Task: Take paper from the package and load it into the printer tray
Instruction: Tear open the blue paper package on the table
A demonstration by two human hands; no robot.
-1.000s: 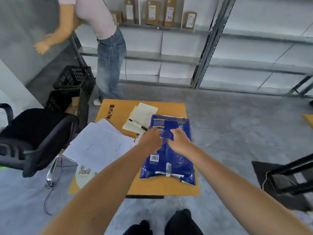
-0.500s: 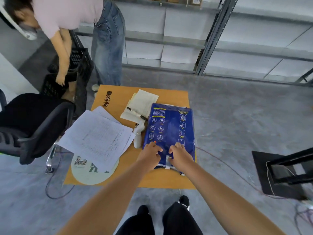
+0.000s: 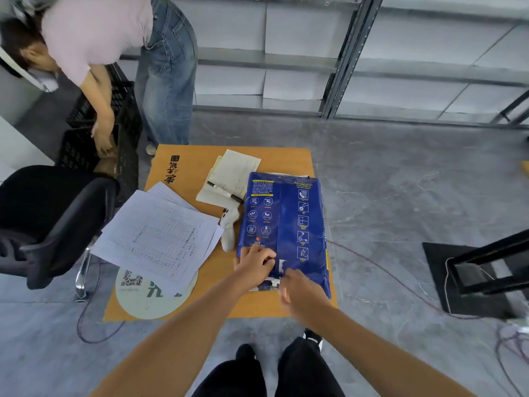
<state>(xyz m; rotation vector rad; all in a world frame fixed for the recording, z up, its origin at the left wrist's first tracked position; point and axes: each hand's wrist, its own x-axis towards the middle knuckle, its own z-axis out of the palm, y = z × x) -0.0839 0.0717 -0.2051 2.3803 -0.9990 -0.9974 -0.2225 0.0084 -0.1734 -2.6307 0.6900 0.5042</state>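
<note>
A blue paper package [image 3: 286, 224] lies flat on the right half of a low orange board [image 3: 189, 167] on the floor. My left hand [image 3: 253, 262] presses on the package's near left corner, fingers pinched on the wrapper's seam. My right hand [image 3: 300, 293] is at the near edge, fingers curled on the wrapper flap, where a white strip of paper [image 3: 269, 283] shows through a torn opening. No printer is in view.
Loose printed sheets [image 3: 157, 239], a white handheld device [image 3: 229, 227], a notepad with a pen [image 3: 229, 179] and a round disc [image 3: 148, 296] share the board. A black chair [image 3: 57, 219] stands left, black crates [image 3: 86, 138] and a bending person [image 3: 114, 53] behind, a black stand [image 3: 481, 270] right.
Both hands slid from the package's middle to its near edge. The wrapper there has opened a little, showing white. The other person bent down to the crates.
</note>
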